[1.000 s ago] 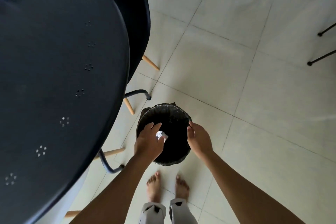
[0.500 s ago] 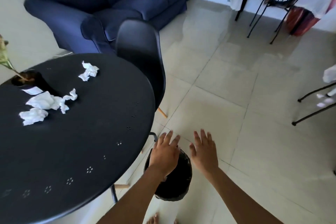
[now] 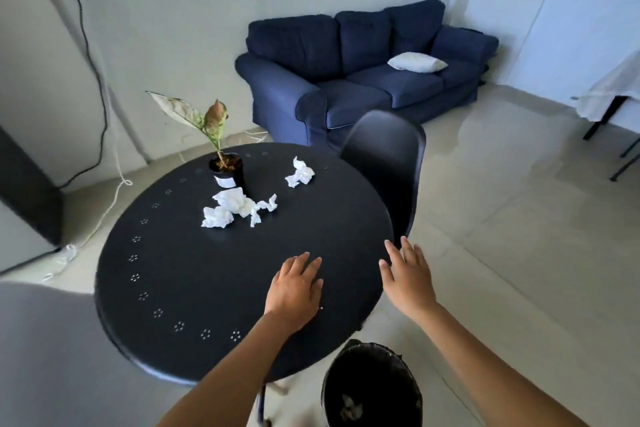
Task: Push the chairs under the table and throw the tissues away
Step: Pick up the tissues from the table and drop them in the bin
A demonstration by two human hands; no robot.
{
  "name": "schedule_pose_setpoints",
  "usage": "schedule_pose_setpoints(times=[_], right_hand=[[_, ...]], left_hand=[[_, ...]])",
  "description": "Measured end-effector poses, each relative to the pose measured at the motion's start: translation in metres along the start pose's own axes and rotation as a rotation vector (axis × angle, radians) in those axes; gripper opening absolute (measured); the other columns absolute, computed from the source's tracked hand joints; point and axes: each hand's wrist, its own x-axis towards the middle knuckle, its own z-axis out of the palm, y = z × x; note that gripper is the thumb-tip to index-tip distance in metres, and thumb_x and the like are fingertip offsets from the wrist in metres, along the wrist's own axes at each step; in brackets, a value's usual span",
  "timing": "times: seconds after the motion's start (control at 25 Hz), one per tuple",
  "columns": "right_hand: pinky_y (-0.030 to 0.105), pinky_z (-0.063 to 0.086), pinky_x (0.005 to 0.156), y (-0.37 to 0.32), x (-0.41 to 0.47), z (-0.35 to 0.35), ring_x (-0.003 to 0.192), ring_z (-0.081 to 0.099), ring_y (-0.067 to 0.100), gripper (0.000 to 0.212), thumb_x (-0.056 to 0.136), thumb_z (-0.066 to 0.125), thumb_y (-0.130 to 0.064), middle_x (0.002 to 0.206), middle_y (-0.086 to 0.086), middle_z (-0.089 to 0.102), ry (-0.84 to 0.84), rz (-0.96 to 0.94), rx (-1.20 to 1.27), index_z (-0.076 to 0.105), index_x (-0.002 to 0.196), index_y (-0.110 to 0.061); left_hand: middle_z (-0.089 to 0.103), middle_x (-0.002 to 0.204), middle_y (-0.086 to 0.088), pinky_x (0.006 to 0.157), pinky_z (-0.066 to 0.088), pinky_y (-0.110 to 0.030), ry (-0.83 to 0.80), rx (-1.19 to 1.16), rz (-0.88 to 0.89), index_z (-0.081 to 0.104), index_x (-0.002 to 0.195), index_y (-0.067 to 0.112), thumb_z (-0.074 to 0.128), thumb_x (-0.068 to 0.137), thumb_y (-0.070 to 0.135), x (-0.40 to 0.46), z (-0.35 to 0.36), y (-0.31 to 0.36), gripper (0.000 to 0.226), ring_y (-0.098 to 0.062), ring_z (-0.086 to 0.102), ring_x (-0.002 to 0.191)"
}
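A round black table (image 3: 180, 274) fills the middle of the head view. Crumpled white tissues lie on it: a cluster (image 3: 235, 208) beside the plant pot and a single one (image 3: 299, 175) further right. My left hand (image 3: 294, 291) hovers over the table's near right part, fingers apart, holding nothing. My right hand (image 3: 407, 274) is beside the table's right edge, also open with nothing in it. A black chair (image 3: 388, 156) stands tucked at the table's far right. A black bin (image 3: 372, 388) sits on the floor below my arms, with a tissue inside.
A potted plant (image 3: 227, 168) stands on the table near the tissues. A blurred grey chair back (image 3: 45, 350) is at the lower left. A blue sofa (image 3: 363, 69) stands against the far wall. Cables (image 3: 100, 135) trail on the floor at left. Tiled floor spreads to the right.
My hands let go of a tissue into the bin, then rose from it to table height. My view lifted from the floor to the table and room.
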Motion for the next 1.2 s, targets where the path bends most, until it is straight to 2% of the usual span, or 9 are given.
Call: schedule_pose_setpoints(times=[0.2,0.4,0.56,0.68,0.76,0.88,1.04,1.12,1.2], right_hand=[[0.044,0.015,0.121,-0.082,0.091,0.023,0.146,0.007,0.033,0.055,0.096,0.04,-0.041,0.159,0.01,0.012,-0.089,-0.155,0.015,0.025,0.147,-0.024],[0.046,0.016,0.12,-0.141,0.147,0.049,0.146,0.006,0.033,0.068,0.09,0.05,-0.05,0.158,0.012,0.012,-0.15,-0.277,0.0,0.023,0.147,-0.025],[0.044,0.021,0.118,-0.194,0.176,0.089,0.145,0.01,0.03,0.075,0.082,0.055,-0.057,0.155,0.01,0.019,-0.187,-0.396,0.031,0.028,0.144,-0.026],[0.041,0.029,0.114,-0.21,0.177,0.115,0.14,0.021,0.027,0.077,0.076,0.054,-0.064,0.151,0.009,0.028,-0.218,-0.486,-0.005,0.033,0.141,-0.028],[0.041,0.039,0.106,-0.216,0.178,0.126,0.132,0.037,0.028,0.07,0.074,0.056,-0.064,0.143,0.011,0.04,-0.195,-0.529,-0.027,0.043,0.134,-0.03],[0.04,0.053,0.081,-0.216,0.179,0.133,0.105,0.06,0.028,0.046,0.072,0.069,-0.05,0.117,0.008,0.062,-0.059,-0.586,-0.013,0.063,0.113,-0.03],[0.037,0.055,0.064,-0.209,0.183,0.134,0.08,0.067,0.023,0.028,0.072,0.075,-0.02,0.094,0.001,0.069,-0.002,-0.621,0.06,0.072,0.1,-0.024],[0.036,0.055,0.063,-0.205,0.189,0.13,0.072,0.067,0.026,0.027,0.075,0.071,-0.008,0.093,0.002,0.07,-0.017,-0.636,0.107,0.073,0.1,-0.017],[0.037,0.056,0.063,-0.203,0.201,0.122,0.069,0.067,0.029,0.026,0.08,0.065,-0.005,0.1,0.004,0.07,-0.014,-0.553,0.171,0.073,0.103,-0.014]], left_hand=[[0.028,0.154,0.002,0.116,0.03,-0.037,0.094,0.002,-0.21,0.03,0.145,0.027,0.042,0.094,0.043,0.042,-0.04,-0.094,0.054,-0.019,0.02,0.143],[0.023,0.156,0.004,0.117,0.028,-0.037,0.091,0.043,-0.255,0.022,0.146,0.032,0.043,0.092,0.046,0.081,-0.062,-0.153,0.06,-0.019,0.017,0.144],[0.004,0.161,0.005,0.122,0.016,-0.038,-0.069,0.158,-0.176,0.008,0.148,0.036,0.043,0.091,0.026,0.132,-0.074,-0.2,0.068,-0.019,0.003,0.148],[-0.005,0.161,0.005,0.122,0.017,-0.041,-0.226,0.276,-0.071,0.0,0.146,0.042,0.043,0.09,0.02,0.16,-0.078,-0.211,0.074,-0.022,-0.001,0.149],[-0.002,0.161,0.006,0.12,0.023,-0.042,-0.313,0.285,-0.051,0.004,0.145,0.045,0.043,0.091,0.018,0.172,-0.079,-0.216,0.073,-0.023,0.004,0.148],[0.013,0.157,0.008,0.106,0.04,-0.037,-0.358,0.279,-0.052,0.02,0.142,0.045,0.044,0.088,0.012,0.177,-0.076,-0.22,0.067,-0.023,0.019,0.142],[0.033,0.145,0.012,0.088,0.05,-0.033,-0.32,0.239,-0.081,0.039,0.132,0.041,0.045,0.087,0.007,0.179,-0.072,-0.223,0.057,-0.021,0.035,0.125],[0.042,0.136,0.011,0.08,0.054,-0.035,-0.299,0.223,-0.098,0.046,0.126,0.038,0.047,0.088,0.009,0.183,-0.071,-0.222,0.047,-0.021,0.041,0.117],[0.046,0.129,0.008,0.074,0.055,-0.035,-0.267,0.219,-0.1,0.051,0.121,0.032,0.046,0.088,0.01,0.185,-0.069,-0.22,0.04,-0.022,0.043,0.111]])
